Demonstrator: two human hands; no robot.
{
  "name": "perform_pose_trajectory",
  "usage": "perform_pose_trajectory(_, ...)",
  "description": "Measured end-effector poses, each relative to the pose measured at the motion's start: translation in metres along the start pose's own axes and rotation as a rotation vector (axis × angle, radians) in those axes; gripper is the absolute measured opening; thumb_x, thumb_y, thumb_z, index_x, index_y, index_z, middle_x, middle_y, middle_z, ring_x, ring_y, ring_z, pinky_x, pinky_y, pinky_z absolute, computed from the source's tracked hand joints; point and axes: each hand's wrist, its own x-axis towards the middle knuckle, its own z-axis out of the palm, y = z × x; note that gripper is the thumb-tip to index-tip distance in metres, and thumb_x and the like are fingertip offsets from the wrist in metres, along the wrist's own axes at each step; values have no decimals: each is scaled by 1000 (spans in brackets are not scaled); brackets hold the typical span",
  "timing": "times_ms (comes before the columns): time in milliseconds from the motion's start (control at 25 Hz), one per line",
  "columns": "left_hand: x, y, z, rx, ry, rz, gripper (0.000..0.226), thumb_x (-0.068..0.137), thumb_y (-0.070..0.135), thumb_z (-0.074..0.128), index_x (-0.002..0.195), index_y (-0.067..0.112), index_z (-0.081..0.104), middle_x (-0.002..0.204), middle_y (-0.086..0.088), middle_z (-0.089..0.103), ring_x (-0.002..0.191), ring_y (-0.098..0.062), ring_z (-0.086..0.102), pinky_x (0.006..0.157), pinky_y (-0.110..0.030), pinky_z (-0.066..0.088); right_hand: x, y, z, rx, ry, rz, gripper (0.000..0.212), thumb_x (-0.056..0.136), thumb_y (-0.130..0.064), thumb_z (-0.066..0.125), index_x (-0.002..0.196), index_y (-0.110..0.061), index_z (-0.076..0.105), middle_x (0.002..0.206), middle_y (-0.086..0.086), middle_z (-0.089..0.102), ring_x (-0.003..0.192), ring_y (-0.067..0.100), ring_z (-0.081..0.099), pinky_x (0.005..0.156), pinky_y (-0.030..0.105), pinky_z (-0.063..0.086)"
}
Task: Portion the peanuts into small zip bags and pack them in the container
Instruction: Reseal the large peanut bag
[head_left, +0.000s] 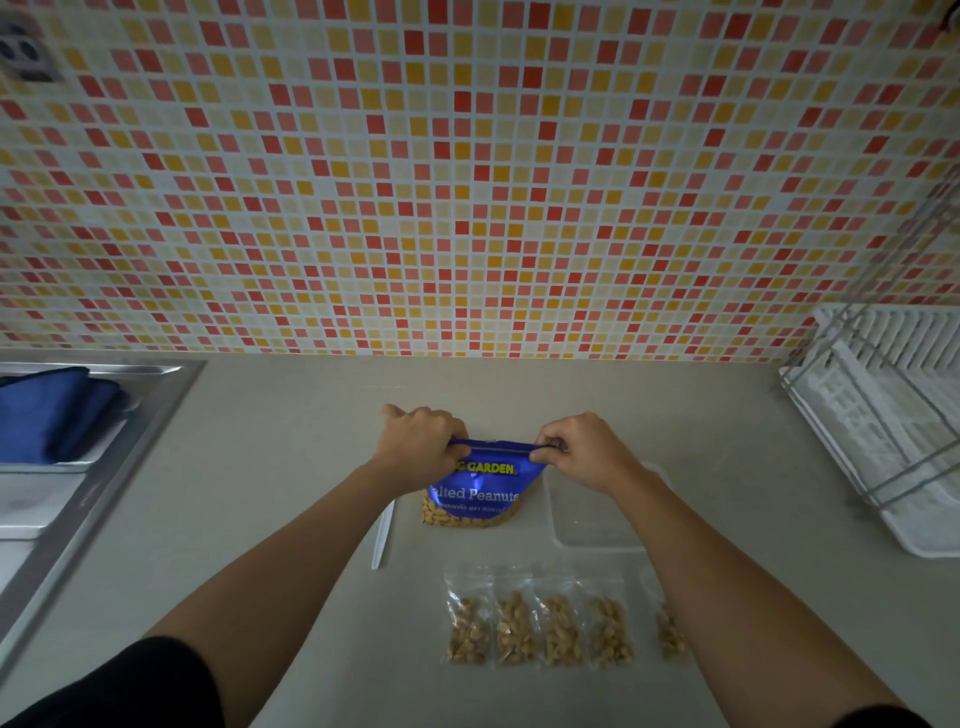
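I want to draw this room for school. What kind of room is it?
Most likely a home kitchen. A stainless steel sink sits on the left, a white plastic dish rack on the right, and a wall of small red, orange and cream tiles rises behind the beige countertop.

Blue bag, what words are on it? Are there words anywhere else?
"G GARDEN": yellow letters near the top of the blue bag, start out of sight.
"lted Peanuts": white letters below that, start out of sight.
Small white line beneath: too small to read.
No other text shows anywhere.
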Motion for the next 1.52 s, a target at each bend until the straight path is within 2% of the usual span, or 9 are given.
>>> perform_pose_trajectory(240,-11,-27,-5,-17,-11,-52,21,91,37,46,101,27,61,105,7,66,99,-17,56,87,-40,30,1,3,1,1,16,13,12,77,-24,72,81,-12,72,73,6,69,64,12,55,58,17,37)
perform_pose_trajectory(440,-17,-42,-6,-16,-12,-64,24,92,36,44,107,25,60,107,5,65,101,-17,54,89,-40,32,2,0,1,-17,4,12,13,79,-24,70,84,-12,72,77,5,70,67,12,54,62,23,39)
perform_pose_trajectory(560,-20,-52,-5,-48,-5,-49,26,94,33,44,110,21,59,108,2,65,101,-18,55,88,-37,33,2,0,2,-23,12,18,13,79,-24,70,85,-12,72,72,3,66,67,12,53,62,23,39)
perform_pose_trajectory(720,-21,-52,1,-96,54,-13,22,92,29,48,103,16,62,103,-1,67,95,-20,59,84,-33,35,4,-1,1,-29,9,22,13,80,-24,69,85,-12,72,67,-2,59,66,12,53,59,21,37)
perform_pose_trajectory(840,-23,-59,1,-209,29,-13,23,91,27,52,106,15,64,102,-5,67,93,-22,58,82,-34,43,7,-6,-2,-113,-38,18,15,83,-24,66,90,-12,70,80,4,68,70,14,52,66,24,38)
perform_pose_trajectory(920,-24,-59,-2,-281,2,27,24,92,24,53,112,13,62,105,-6,66,96,-20,57,80,-27,42,7,-11,-4,-167,-79,29,18,83,-26,64,95,-14,68,89,4,69,74,16,55,68,25,42)
perform_pose_trajectory(1080,-19,-51,-5,-371,-16,47,26,92,18,52,115,10,60,110,-8,66,100,-18,56,81,-23,42,9,-38,7,-96,-94,-37,26,83,-36,62,103,-21,65,96,0,69,84,18,62,71,32,52)
perform_pose_trajectory(1280,-15,-55,-7,-349,-29,31,24,90,18,56,111,11,65,106,-7,69,97,-20,59,79,-23,42,30,-80,33,-97,-67,-123,23,88,-33,58,105,-21,66,96,3,69,85,22,61,66,30,43)
perform_pose_trajectory(1520,-15,-58,-3,-309,3,70,22,90,17,55,105,8,68,101,-10,71,92,-23,61,77,-21,39,39,-87,47,-27,-40,-31,20,87,-31,59,99,-16,68,92,8,69,85,25,61,66,30,42)
